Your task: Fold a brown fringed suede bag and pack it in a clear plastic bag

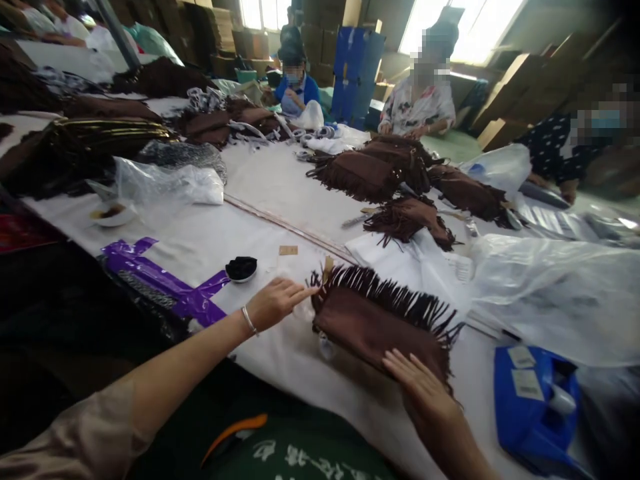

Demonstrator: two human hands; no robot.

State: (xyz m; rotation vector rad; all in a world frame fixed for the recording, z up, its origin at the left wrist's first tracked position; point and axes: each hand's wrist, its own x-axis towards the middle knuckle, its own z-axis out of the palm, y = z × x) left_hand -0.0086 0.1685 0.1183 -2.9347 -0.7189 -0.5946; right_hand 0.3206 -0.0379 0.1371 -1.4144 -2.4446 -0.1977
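Observation:
A dark brown fringed bag lies flat on the white-covered table, its long fringe spread along the far edge. My left hand, with a bangle at the wrist, reaches to the bag's left end, fingers stretched out near the fringe and a small tan tag. Whether those fingertips touch the fringe is unclear. On the bag's near right part rests my right hand, palm down with its fingers extended. Left of the bag stands a small white dish of black material.
Purple tape runs along the left table edge. More fringed bags lie across the table. Clear plastic and a blue holder are at the right. Several people sit beyond; one wears blue.

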